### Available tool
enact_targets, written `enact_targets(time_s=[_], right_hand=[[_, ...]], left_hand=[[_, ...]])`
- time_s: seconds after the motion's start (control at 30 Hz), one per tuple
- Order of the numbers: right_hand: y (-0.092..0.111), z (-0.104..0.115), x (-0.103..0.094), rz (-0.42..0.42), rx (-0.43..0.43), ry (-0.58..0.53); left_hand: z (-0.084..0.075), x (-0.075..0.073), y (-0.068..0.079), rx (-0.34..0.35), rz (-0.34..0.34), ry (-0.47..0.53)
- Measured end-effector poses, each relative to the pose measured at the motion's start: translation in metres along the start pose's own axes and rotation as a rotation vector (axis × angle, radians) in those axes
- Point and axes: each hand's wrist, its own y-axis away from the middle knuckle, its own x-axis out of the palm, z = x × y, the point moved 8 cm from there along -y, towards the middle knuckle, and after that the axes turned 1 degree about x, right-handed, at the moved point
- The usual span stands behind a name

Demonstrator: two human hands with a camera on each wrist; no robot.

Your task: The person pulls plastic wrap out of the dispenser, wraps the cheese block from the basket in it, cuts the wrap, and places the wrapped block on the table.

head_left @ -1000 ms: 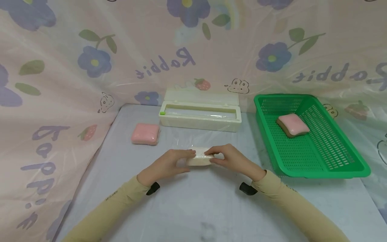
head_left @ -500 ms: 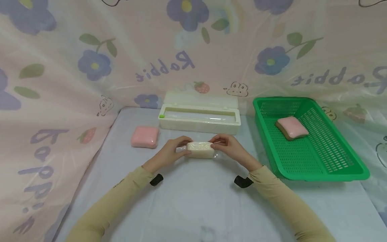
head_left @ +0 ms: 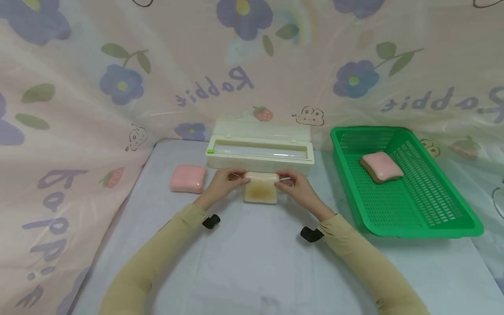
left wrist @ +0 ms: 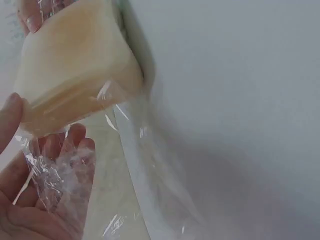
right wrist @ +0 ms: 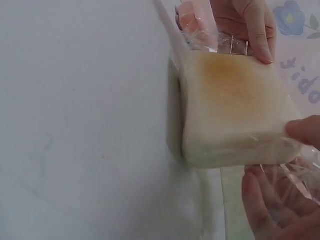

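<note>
Both hands hold a cream, toast-shaped block with a browned patch on the face turned toward me. The left hand grips its left upper corner, thumb on the browned face. At the opposite corner the right hand grips it the same way. Crinkled clear plastic film hangs off the block's side over the left fingers. More film bunches at the right fingers. The block is tilted up, its lower edge near or on the table; contact cannot be told.
Just behind the hands stands a white cling film dispenser, lid raised, with a green slider. A pink toast-shaped block lies to the left. On the right, a green basket holds another pink-topped block.
The hands have moved away from me toward the dispenser. The cream block has turned from showing its narrow side to showing its browned face.
</note>
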Motion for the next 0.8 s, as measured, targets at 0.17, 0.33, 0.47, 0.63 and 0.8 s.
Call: enact_targets(time_s=[0.17, 0.33, 0.47, 0.63, 0.8], right_hand=[[-0.01, -0.02, -0.004, -0.059, -0.001, -0.014], [-0.02, -0.041, -0.008, -0.112, 0.035, -0.042], [-0.026, -0.048, -0.011, -0.16, 0.076, -0.081], [-0.02, -0.049, -0.016, -0.215, 0.131, -0.079], [-0.007, -0.05, -0.024, -0.175, 0.163, -0.028]], left_hand=[[0.001, -0.001, -0.007, -0.031, 0.039, 0.063], [0.013, -0.001, -0.013, -0.07, 0.06, 0.071], [0.017, -0.001, -0.016, -0.086, 0.051, 0.08], [0.019, -0.008, -0.015, -0.081, 0.025, 0.006], [0.026, -0.025, -0.002, -0.127, 0.011, -0.09]])
